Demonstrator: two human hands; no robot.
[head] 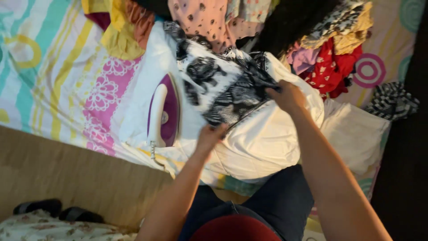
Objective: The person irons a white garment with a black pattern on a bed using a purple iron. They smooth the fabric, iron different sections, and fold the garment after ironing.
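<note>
A black-and-white patterned garment point(223, 82) lies spread over a white cloth point(263, 143) on the bed. My left hand point(210, 135) pinches the garment's near edge. My right hand point(287, 94) grips its right edge, fingers closed on the fabric. A purple-and-white clothes iron point(163, 111) rests on the white cloth just left of the garment, a short way from my left hand.
A heap of mixed clothes point(330, 49) sits at the far side: pink dotted, red, yellow, black. A striped and floral bedsheet point(62, 71) covers the left. The wooden bed edge point(80, 178) runs below, with dark slippers point(58, 209) on the floor.
</note>
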